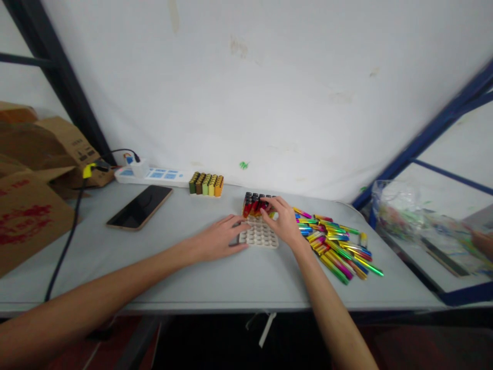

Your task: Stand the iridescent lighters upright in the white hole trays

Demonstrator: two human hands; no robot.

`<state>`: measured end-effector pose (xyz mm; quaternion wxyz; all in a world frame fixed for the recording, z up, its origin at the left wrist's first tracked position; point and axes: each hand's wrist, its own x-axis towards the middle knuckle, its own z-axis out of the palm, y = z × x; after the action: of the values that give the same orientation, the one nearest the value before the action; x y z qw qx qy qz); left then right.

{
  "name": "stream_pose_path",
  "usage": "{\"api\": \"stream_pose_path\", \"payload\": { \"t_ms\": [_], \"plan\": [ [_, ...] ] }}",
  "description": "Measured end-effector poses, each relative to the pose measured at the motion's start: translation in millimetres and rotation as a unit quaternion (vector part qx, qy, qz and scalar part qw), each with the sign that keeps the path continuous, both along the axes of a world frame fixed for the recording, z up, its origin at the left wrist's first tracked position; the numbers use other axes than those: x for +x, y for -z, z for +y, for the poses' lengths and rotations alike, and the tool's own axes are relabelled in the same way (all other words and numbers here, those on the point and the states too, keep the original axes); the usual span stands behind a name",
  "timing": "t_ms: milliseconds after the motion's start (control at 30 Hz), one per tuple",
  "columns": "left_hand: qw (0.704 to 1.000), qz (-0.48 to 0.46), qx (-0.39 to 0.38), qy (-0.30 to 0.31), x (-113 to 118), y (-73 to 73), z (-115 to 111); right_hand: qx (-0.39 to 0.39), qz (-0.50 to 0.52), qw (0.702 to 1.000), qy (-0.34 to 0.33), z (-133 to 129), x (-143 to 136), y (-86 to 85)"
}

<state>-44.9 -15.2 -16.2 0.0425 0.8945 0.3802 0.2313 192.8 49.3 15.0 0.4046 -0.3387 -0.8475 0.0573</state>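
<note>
A white tray [259, 235] with rows of round holes lies on the table; its near part shows bare holes. Upright in its far rows stand several slim red pieces with black tops [252, 204], which look like lighters. My right hand [284, 218] reaches over the tray's right side, thumb and forefinger closed about one of these lighters; the fingers partly hide it. My left hand [221, 239] lies flat at the tray's left edge, fingers spread, fingertips touching the rim. To the right is a loose heap of shiny coloured metallic tubes [333, 241].
A block of upright green, brown and yellow pieces [206, 185] stands near the wall. Left of it are a power strip [164, 176], a phone [140, 207] and cardboard boxes [34, 216]. A black cable [73, 241] crosses the table. Another person's hand [483, 242] shows at far right.
</note>
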Motion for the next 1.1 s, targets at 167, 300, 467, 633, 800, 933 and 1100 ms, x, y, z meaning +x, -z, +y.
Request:
{"api": "stream_pose_path", "payload": {
  "t_ms": [167, 300, 467, 633, 800, 933, 1100],
  "plan": [
    [1.0, 0.003, -0.003, 0.004, 0, -1.4, -1, -0.016, -0.006, 1.0, -0.021, -2, -6, 3.4],
    [1.0, 0.011, -0.003, 0.005, 0, -2.6, -1, -0.022, 0.005, 0.999, -0.025, 0, -8, 7.5],
    [1.0, 0.006, -0.003, 0.007, 0, -2.4, -1, -0.056, 0.017, 0.998, -0.036, 3, -8, 11.3],
    [1.0, -0.001, 0.004, 0.011, 0, -0.5, 0, -0.036, 0.019, 0.998, -0.057, 1, -7, 4.3],
    [1.0, 0.009, 0.0, 0.003, 0, -0.9, 0, -0.026, -0.004, 0.997, -0.079, -2, -6, -5.1],
    [1.0, 0.011, 0.0, 0.002, 0, -1.0, 0, -0.002, -0.015, 0.997, -0.071, 0, -6, -2.3],
    [1.0, 0.016, 0.005, 0.0, 0, -0.4, 0, 0.009, -0.03, 1.0, -0.001, 5, 8, -1.4]
  ]
}}
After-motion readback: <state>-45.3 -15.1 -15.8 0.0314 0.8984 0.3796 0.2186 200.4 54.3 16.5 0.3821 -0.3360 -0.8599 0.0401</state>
